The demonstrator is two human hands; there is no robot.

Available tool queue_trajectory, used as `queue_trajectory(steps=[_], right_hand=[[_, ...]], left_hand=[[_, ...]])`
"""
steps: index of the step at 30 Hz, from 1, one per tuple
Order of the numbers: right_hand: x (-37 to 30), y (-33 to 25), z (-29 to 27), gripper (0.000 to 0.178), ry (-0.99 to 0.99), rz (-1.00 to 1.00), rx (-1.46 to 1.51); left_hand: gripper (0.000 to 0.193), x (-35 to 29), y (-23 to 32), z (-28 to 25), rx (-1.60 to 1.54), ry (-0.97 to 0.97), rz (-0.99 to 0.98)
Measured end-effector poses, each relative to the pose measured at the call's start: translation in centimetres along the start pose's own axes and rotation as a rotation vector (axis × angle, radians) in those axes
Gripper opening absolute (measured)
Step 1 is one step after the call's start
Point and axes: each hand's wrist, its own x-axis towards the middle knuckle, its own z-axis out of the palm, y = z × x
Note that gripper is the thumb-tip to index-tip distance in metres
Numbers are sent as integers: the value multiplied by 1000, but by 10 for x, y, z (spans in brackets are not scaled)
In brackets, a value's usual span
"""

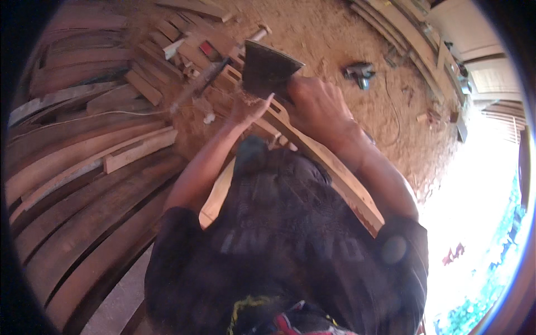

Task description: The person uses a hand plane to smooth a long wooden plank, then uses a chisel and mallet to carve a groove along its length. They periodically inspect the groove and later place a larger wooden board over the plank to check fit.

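My right hand (319,103) is closed at the side of a dark, flat-bladed tool (269,68), whose broad blade tilts over the wood; its handle is hidden. My left hand (248,110) is wrapped against a long, shaped piece of wood (315,149) just below the blade, thumb stretched along it and most fingers hidden. Slots are cut in this pale piece, which slants from beneath the tool toward my right elbow. Another pale wooden piece (219,192) shows beside my left forearm.
Stacked boards (84,151) fill the left side. A clamp-like bar (209,78) and wood offcuts lie beyond my left hand. A dark power tool (360,72) with a cord rests on the dusty ground (413,117). More long planks (405,42) lie at the far right.
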Motion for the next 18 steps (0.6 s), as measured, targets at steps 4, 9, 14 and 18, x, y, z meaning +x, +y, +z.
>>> queue_trajectory(steps=[4,9,14,18], right_hand=[[-10,3,-23,23,138,19,127],[-25,8,-41,25,336,158,219],[-26,-20,-68,29,578,8,312],[-14,-30,-34,26,489,-163,186]], left_hand=[[22,7,-33,9,-379,21,-822],[41,63,28,-51,-824,17,-758],[44,33,42,-36,-525,-72,-702],[36,1,21,0,-129,-40,-305]])
